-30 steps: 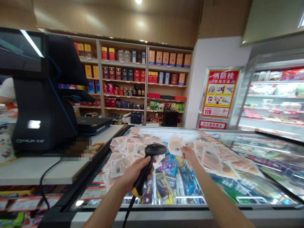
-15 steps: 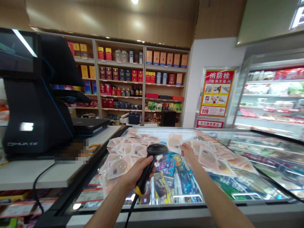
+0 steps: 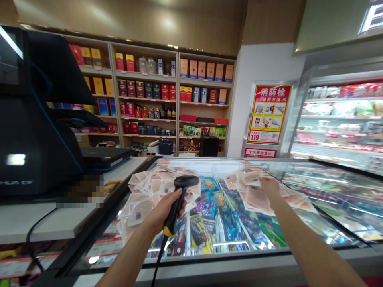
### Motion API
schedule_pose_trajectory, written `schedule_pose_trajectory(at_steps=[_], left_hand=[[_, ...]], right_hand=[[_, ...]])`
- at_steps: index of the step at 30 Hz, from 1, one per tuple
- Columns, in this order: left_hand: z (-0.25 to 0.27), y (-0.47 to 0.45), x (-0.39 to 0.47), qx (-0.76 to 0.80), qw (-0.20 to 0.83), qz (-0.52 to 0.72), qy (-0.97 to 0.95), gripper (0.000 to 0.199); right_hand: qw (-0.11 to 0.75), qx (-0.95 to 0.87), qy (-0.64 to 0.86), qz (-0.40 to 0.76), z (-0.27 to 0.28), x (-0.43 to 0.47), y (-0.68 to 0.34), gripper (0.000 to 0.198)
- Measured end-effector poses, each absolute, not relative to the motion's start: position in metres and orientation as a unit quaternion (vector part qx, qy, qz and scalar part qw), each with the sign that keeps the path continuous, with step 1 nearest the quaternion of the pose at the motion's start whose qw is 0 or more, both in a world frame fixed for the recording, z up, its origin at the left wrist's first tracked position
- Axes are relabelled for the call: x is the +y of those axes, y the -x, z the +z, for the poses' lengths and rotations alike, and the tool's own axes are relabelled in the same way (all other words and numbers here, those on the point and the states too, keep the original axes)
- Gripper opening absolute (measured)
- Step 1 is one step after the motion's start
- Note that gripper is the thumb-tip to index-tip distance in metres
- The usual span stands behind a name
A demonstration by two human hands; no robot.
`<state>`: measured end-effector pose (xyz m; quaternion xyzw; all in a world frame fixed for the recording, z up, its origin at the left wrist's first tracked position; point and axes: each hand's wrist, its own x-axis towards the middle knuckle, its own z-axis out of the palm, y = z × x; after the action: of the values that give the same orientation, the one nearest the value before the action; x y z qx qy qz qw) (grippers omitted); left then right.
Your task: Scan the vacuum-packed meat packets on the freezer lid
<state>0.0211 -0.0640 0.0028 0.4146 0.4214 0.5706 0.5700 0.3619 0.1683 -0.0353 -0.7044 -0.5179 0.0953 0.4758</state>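
A black barcode scanner (image 3: 175,203) with a yellow-banded base and a trailing cord is wrapped in the fingers of my left hand (image 3: 167,209). Its head is held over the left group of flat, clear packets (image 3: 140,211), each with a pinkish content and some showing barcodes. On the right, my right hand (image 3: 269,186) is closed at the edge of a flat packet (image 3: 251,178), its fingertips partly hidden. Beneath that hand spreads another group of similar packets (image 3: 254,197), overlapping on the freezer's glass top.
Bagged frozen goods (image 3: 206,223) show through the chest freezer's glass. A dark checkout terminal (image 3: 38,119) stands on the white counter (image 3: 44,225) at left. Boxed goods fill the wall shelves (image 3: 146,91); a lit refrigerated cabinet (image 3: 341,119) is at far right.
My right hand has moved right, from the middle of the glass to the right group, with the flat packet. My left hand keeps the scanner; the view has turned slightly right.
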Motion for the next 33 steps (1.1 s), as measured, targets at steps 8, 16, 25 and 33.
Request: schedule_pose_trajectory(at_steps=[8,16,25,33], left_hand=[[0.004,-0.007,-0.067,0.434,0.57,0.581,-0.388,0.03],[-0.005,0.004,-0.073,0.423,0.577,0.588,-0.377,0.027],[-0.013,0.018,-0.08,0.433,0.567,0.604,-0.356,0.03],[-0.016,0.021,-0.081,0.428,0.56,0.612,-0.358,0.034]], right_hand=[[0.473,-0.519,0.711,0.043,-0.01,0.147,-0.331,0.037],[0.39,-0.7,0.58,0.149,-0.043,0.141,-0.19,0.018],[0.292,-0.7,0.622,0.195,-0.058,0.124,-0.1,0.058],[0.329,-0.65,0.642,0.24,-0.062,0.129,-0.09,0.039]])
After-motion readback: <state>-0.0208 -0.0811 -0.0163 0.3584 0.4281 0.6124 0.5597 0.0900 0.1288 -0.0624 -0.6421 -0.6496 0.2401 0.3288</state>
